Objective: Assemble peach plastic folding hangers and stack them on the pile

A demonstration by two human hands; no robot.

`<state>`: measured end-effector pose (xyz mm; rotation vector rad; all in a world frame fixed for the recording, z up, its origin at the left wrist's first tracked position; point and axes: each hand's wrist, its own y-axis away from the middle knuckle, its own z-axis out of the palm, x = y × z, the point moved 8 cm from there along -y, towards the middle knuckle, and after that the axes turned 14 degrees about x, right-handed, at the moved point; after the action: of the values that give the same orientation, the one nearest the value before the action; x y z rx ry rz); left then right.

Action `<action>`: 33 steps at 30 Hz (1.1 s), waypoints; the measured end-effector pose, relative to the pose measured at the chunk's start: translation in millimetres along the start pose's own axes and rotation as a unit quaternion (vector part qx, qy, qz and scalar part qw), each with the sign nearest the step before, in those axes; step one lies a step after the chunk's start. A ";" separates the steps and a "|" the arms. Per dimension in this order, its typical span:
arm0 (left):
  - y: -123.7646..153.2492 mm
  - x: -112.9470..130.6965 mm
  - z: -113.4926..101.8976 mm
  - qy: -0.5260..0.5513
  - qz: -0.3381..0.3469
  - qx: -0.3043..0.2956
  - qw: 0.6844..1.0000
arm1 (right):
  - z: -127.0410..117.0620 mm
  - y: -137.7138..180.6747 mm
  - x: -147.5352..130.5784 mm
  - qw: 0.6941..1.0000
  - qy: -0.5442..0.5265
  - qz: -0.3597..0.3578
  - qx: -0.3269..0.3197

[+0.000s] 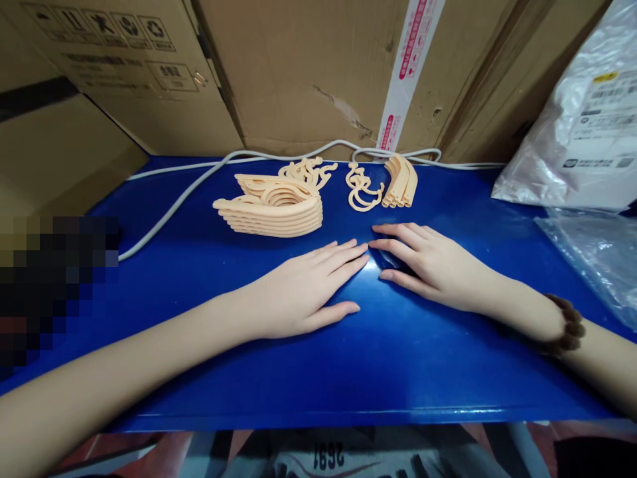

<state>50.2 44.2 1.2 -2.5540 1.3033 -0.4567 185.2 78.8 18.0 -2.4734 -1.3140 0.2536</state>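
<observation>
**Hands at rest on the work surface.** The left hand (303, 292) is laid palm down on the blue table top (348, 372), with the fingers stretched out and held together and the thumb spread to the side; nothing is gripped. The right hand (428, 265) is laid flat in the same way, fingers extended and slightly parted, and nothing is held. The fingertips of the two hands are brought almost together near the middle of the surface; whether they touch cannot be told. A dark beaded bracelet (565, 328) is worn on the right wrist.

Just beyond the fingertips, apart from both hands, peach-coloured plastic parts are set out. A stack of hanger bodies (271, 212) is seen ahead of the left hand, the flat pieces piled one on another. Behind that stack a cluster of hooks (306, 171) is heaped. Ahead of the right hand a few loose hooks (362, 189) are laid, and just beside them, to the right, a bundle of curved strips (401, 180) is stood on edge.

A white cable (189, 192) is run along the far edge of the table top and down its left side. Cardboard boxes (298, 66) are stacked behind. Plastic bags (582, 126) are placed at the right edge.
</observation>
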 end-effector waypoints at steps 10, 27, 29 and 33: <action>-1.3 -0.7 -0.5 -0.017 0.005 -0.001 1.000 | 1.4 -1.7 -0.7 1.000 0.005 -0.001 0.001; -2.4 -7.0 -6.9 0.003 0.023 0.024 0.999 | 1.0 -1.2 -1.7 1.000 0.006 -0.004 0.005; -2.7 -6.7 -6.6 -0.006 0.028 0.029 0.999 | 2.1 -1.1 -1.3 1.000 0.004 -0.001 0.003; -2.8 -4.3 -5.2 -0.017 0.033 0.035 0.999 | -0.8 -1.4 0.6 1.000 -0.015 -0.001 -0.008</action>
<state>47.9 49.0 6.3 -2.4426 1.3320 -0.4368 184.7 79.9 19.3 -2.4916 -1.3354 0.2815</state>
